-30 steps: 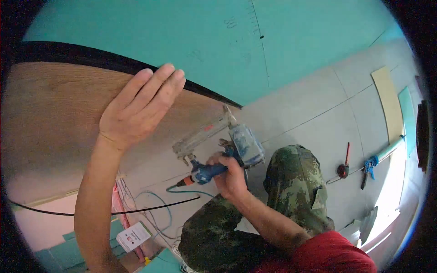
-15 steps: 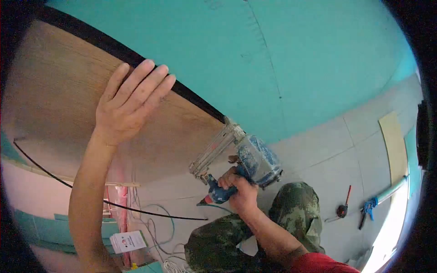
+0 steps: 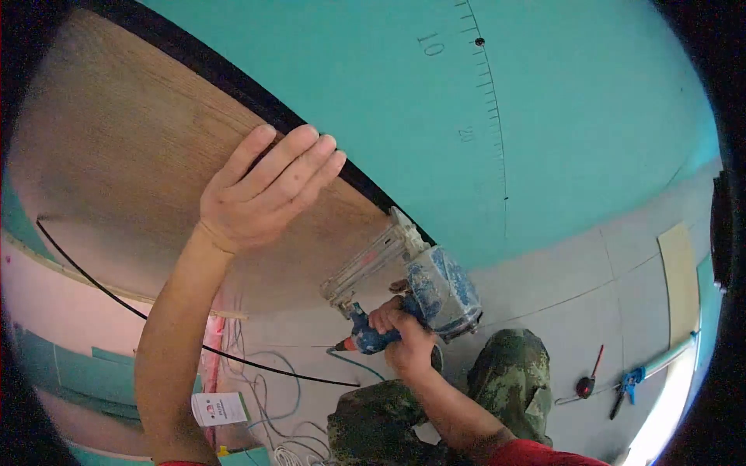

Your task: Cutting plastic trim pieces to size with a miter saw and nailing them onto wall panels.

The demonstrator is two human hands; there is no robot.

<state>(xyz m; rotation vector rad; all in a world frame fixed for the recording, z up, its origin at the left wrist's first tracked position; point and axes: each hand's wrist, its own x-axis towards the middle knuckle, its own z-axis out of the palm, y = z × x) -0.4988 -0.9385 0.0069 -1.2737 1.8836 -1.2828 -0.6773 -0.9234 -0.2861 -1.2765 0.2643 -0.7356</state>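
The nail gun's nose is hidden against the black edge of the wood-grain panel. The right hand is clenched around its blue grip; the left hand presses flat, fingers extended, on the matte panel against the teal wall.

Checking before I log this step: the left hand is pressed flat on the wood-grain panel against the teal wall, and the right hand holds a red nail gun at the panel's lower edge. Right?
Not quite: the head view shows the nail gun is blue, not red. The left hand is flat on the wood-grain panel against the teal wall, and the right hand holds the gun at the panel's lower edge.
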